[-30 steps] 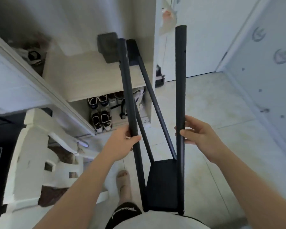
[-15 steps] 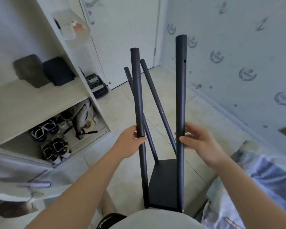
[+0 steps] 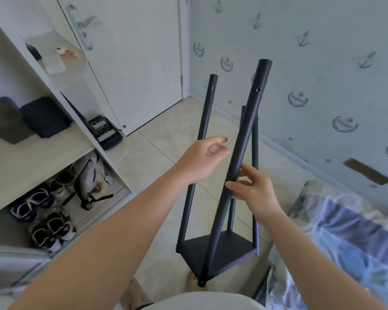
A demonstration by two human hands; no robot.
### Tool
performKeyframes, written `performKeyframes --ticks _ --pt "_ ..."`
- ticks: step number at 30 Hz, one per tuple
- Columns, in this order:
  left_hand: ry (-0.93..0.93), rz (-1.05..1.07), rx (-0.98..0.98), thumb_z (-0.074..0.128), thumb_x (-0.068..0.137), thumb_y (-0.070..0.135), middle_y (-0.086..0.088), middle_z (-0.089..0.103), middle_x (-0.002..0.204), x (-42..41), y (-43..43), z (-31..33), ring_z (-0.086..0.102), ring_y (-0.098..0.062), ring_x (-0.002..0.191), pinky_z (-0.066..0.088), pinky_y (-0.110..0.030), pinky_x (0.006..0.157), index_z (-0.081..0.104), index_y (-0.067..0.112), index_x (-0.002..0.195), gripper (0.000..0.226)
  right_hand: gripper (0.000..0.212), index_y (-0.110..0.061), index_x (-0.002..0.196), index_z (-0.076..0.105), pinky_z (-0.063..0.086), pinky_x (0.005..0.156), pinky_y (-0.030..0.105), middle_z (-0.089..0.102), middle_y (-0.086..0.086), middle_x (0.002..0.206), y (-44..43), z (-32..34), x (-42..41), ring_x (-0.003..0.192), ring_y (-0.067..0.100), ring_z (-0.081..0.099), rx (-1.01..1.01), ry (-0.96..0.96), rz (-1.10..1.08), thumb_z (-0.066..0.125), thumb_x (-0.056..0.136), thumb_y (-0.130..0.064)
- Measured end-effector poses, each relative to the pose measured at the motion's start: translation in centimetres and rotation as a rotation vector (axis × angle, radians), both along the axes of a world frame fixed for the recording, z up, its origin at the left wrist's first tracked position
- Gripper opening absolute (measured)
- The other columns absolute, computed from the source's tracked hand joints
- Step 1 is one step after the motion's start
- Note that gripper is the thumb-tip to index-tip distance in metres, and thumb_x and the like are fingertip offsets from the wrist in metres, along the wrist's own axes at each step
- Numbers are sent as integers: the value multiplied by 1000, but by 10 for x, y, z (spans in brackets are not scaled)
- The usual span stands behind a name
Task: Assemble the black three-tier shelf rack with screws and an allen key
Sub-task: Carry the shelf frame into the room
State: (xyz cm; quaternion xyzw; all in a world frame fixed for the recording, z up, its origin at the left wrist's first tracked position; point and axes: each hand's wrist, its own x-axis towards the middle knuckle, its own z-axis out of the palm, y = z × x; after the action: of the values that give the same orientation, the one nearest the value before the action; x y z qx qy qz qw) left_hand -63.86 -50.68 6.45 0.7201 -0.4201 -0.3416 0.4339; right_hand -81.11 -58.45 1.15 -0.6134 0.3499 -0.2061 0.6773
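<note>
Your right hand (image 3: 253, 189) grips the nearest smooth, matte black tube (image 3: 245, 130) of the rack (image 3: 233, 247), whose four round poles rise tilted from a flat square panel (image 3: 224, 262) below your hands. Your left hand (image 3: 202, 157), gripping the left pole (image 3: 207, 108) half a second ago, now hangs loose-fingered before it.

Open floor (image 3: 157, 153) runs ahead to the door (image 3: 132, 63); gaps between rack posts (image 3: 245, 130) open from above; wardrobe (image 3: 43, 157) blocks left side, bed (image 3: 345, 231) just beside rack on right, wall (image 3: 323, 86) close behind
</note>
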Motion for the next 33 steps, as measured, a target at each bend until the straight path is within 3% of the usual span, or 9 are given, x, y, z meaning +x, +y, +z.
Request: performKeyframes --ticks 4,6,10,18,23,25,28,31,33 --pt "-4 -36 -22 65 93 39 31 67 91 -11 -27 13 61 15 90 51 -23 85 57 23 137 47 50 -42 110 64 61 70 25 70 -14 90 5 -6 4 87 16 75 -5 6 -67 77 85 -1" --pt "-56 -47 -10 69 90 37 26 67 88 -14 -37 14 64 10 83 48 -17 74 61 26 130 41 54 -49 104 59 59 67 22 70 -23 89 6 -11 3 87 12 74 -5 10 -99 79 85 -2" --pt "-159 -44 4 75 86 36 14 64 86 -21 -47 10 65 -1 71 44 -14 60 61 27 113 32 53 -49 103 61 61 71 25 70 -13 92 13 -18 4 86 16 75 1 27 -137 80 84 -3" --pt "-244 -72 44 73 87 34 16 63 92 -14 -33 0 63 -7 75 53 -31 76 64 24 115 30 37 -30 126 63 64 71 34 75 -13 99 -2 -24 -6 94 13 73 19 176 26 70 94 -14" --pt "-240 -63 51 73 88 27 11 68 98 3 -8 -2 67 -12 79 57 -39 80 65 23 117 31 40 -22 137 59 62 67 29 69 -1 110 -32 -38 -17 101 14 68 40 269 -123 68 98 -23" --pt "-231 -67 41 73 88 24 14 67 93 12 2 2 66 -5 74 54 -33 74 65 31 111 25 46 -20 143 53 61 69 28 66 -1 117 -49 -42 -21 102 13 64 15 295 -178 66 99 -23" --pt "-217 -67 38 74 87 20 13 69 96 22 17 14 68 -6 80 56 -34 79 60 41 99 28 58 -22 153 40 57 91 41 54 4 143 -79 -42 -21 108 19 59 -55 379 -254 63 100 -28" --pt "-193 -93 44 74 87 16 9 72 98 28 32 26 70 -10 87 57 -41 88 63 33 100 25 73 -26 161 20 48 92 40 34 6 161 -106 -40 -17 115 23 57 -128 501 -262 62 101 -34" --pt "-172 -116 50 75 86 12 9 73 99 30 42 36 70 -13 89 56 -41 90 64 26 102 24 84 -26 163 9 43 97 42 21 5 167 -123 -37 -14 137 33 46 -123 549 -294 63 100 -35"
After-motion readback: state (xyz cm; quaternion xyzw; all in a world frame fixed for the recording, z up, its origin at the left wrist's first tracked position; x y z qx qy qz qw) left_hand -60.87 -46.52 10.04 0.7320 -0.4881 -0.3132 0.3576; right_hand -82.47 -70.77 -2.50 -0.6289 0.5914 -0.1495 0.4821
